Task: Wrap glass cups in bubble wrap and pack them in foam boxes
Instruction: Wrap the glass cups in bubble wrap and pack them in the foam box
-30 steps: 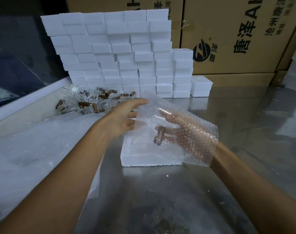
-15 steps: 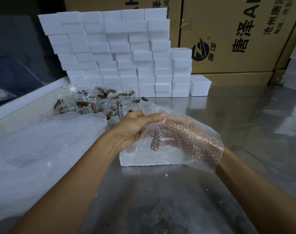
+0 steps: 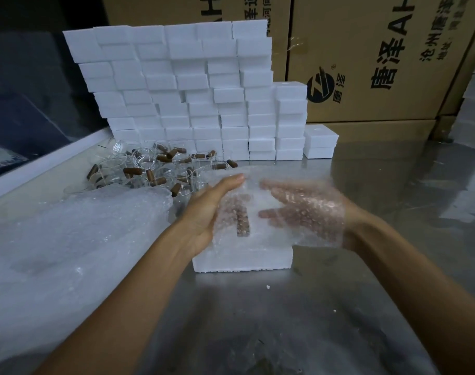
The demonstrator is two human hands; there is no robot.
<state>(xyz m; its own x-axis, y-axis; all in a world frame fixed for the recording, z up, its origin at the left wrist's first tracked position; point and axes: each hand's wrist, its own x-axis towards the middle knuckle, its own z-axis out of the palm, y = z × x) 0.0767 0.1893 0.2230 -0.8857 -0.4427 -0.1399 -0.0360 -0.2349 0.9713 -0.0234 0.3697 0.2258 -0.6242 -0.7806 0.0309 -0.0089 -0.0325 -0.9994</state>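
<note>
My left hand (image 3: 206, 212) lies flat with straight fingers against the wrap (image 3: 282, 212), my right hand (image 3: 304, 209) spreads beneath it, the brown-handled cup (image 3: 241, 217) bundled between them above the foam box (image 3: 241, 258).

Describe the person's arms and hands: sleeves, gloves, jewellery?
Both forearms are bare to the frame edge: no sleeves in view. Left hand has no glove, ring or watch. Right hand shows only through bubble wrap, blurred; no glove apparent, no wristband on its bare wrist.
</note>
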